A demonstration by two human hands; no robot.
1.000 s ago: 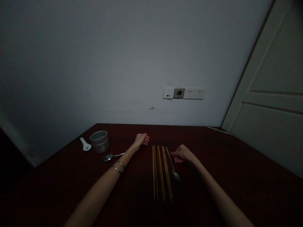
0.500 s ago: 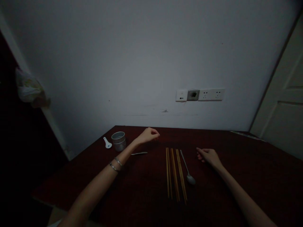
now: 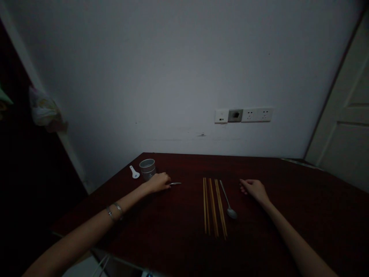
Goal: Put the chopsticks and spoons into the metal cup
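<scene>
My left hand lies low over the table beside the metal cup. Its fingers are closed down on one end of a thin metal utensil; the handle-like end sticks out to the right, and the covered end hides its kind. My right hand rests on the table with loosely curled fingers, nothing visible in them. Nearest to it is a long-handled metal spoon, bowl towards me. Left of that spoon, several wooden chopsticks lie side by side in pairs.
A white soup spoon lies left of the cup. The dark red table meets a wall with sockets. A door stands at the right, and a plastic bag hangs at the left.
My left hand has come back left and down from above the table's middle onto the metal utensil. My right hand stays in place. The view has shifted slightly.
</scene>
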